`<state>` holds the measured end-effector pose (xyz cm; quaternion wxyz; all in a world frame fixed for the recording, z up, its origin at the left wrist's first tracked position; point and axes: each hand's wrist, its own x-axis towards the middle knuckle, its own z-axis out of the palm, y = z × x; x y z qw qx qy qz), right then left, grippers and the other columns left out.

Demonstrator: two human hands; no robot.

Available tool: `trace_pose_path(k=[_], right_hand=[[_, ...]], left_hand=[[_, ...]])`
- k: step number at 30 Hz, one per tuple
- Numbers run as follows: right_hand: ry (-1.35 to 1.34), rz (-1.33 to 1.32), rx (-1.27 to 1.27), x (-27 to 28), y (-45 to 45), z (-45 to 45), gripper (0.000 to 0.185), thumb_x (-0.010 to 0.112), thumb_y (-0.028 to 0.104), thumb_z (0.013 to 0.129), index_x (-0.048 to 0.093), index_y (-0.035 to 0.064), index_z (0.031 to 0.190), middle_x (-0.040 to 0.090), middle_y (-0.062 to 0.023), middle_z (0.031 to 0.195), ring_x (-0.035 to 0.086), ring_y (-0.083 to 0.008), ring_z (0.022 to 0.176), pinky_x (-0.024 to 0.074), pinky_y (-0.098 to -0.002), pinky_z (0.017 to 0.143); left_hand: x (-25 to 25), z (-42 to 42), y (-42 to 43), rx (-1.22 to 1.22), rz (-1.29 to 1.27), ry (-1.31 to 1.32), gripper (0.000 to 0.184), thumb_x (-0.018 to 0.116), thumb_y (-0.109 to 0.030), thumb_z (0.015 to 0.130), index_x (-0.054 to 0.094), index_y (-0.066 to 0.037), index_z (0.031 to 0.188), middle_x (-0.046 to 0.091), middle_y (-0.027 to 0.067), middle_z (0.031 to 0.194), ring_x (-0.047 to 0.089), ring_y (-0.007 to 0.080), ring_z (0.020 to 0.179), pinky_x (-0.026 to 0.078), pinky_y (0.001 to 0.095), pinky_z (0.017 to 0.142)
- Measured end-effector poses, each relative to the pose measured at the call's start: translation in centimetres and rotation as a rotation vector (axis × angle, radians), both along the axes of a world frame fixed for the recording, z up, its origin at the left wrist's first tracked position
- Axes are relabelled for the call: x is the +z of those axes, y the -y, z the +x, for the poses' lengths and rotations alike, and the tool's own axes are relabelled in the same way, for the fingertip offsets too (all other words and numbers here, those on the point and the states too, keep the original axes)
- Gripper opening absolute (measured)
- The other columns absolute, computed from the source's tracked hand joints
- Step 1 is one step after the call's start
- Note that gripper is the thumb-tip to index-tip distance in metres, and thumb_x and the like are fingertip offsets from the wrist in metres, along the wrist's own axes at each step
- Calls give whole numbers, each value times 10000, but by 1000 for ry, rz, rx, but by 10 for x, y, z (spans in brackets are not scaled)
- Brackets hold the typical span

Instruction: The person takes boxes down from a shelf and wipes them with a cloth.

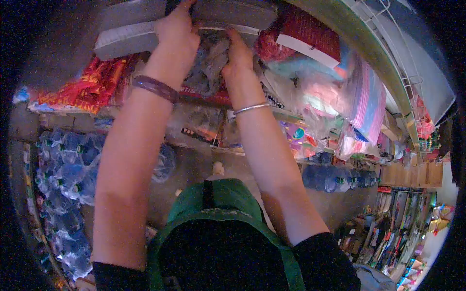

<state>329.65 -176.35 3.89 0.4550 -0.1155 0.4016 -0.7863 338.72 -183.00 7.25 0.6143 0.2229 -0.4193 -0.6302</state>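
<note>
Left hand (177, 31) and right hand (238, 56) meet a long grey cardboard box (128, 41) with a pale side

The long box lies across the top of the view, over a packed shelf. The left hand is at its pale front side, with the fingers bent. Part of that hand goes out of sight at the top, so I cannot tell how tightly it holds. The right hand is partly open and bent, with a fingertip at the lower edge of the box. I cannot tell if it grips the box or just touches it.

A crumpled, see-through grey plastic bag (211, 60) sits between the hands, just under the box. It fills the gap there and hides some of what is behind it.

To the left are shiny red and yellow packets (99, 82). On the right, a dark red box with a white side (310, 36) sits tilted near the right hand. Clear plastic bags with pink and white things inside (318, 99) bulge out below it. Next to them is a pink and blue checked pack (366, 104). These things crowd the right side.

Down low on the left, big blue see-through plastic bottles (70, 167) stand close together. More blue bottles (325, 178) are low on the right. A white wire rack (395, 36) curves along the top right.
</note>
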Motion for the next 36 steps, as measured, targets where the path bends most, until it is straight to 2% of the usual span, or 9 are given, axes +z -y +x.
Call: trace_pose_path(k=[5,10,17,21,23,26,33,35,36], right_hand=[[87,79,-85,0,7,-5,365,596,154,713,481,-20,1013,560,-135,932,564,-282,809,480,-419,706],[104,-68,-45,-7,6,-9,357,602,145,698,481,-33,983,559,-146,904,566,-292,788,484,-432,691],[145,7,4,-7,2,-20,306,590,132,700,488,-16,948,557,-137,886,562,-280,749,486,-416,666],[90,-17,-176,-25,4,-18,296,590,138,701,495,5,947,557,-122,860,561,-265,735,485,-410,653],[33,-101,-276,-37,10,-9,296,591,137,699,496,12,951,558,-117,851,563,-260,739,484,-411,651],[55,-57,-122,-34,15,-21,296,590,148,705,497,18,954,557,-119,859,562,-264,750,483,-411,654],[191,-34,88,1,-6,-13,392,567,280,757,490,27,1046,557,-104,961,534,-258,878,449,-423,744],[136,-32,33,-5,-1,-18,387,524,290,791,478,34,1078,544,-98,1005,516,-251,917,433,-417,779],[-116,-21,-2,-30,12,-28,379,495,292,810,471,43,1094,536,-93,1028,510,-249,930,422,-425,795]], left_hand=[[4,11,11,-107,77,-55,418,554,-127,786,416,-35,1170,473,133,1160,459,263,1052,404,335,878],[7,21,11,-181,94,-58,520,615,-106,740,379,-20,1195,447,148,1201,444,277,1088,390,346,906],[39,1,-1,-164,92,-236,507,489,-288,812,321,-64,1234,336,131,1262,365,309,1127,358,404,909],[61,11,-6,-176,37,-314,521,417,-392,853,287,-89,1256,272,121,1297,320,328,1149,341,437,910],[54,29,2,-229,34,-271,571,423,-395,850,211,-99,1290,224,115,1325,295,338,1167,324,448,922],[51,47,18,-336,6,-202,664,432,-399,844,95,-114,1340,152,105,1367,258,353,1195,299,463,939],[20,33,36,-148,262,-301,319,599,-232,751,517,-59,1005,553,77,996,527,238,863,429,417,789],[26,29,23,-89,305,-333,254,544,-257,773,540,-88,964,564,64,948,525,222,830,429,393,720],[30,34,9,-65,324,-303,243,553,-244,764,542,-99,959,566,59,936,523,221,820,425,380,698]])
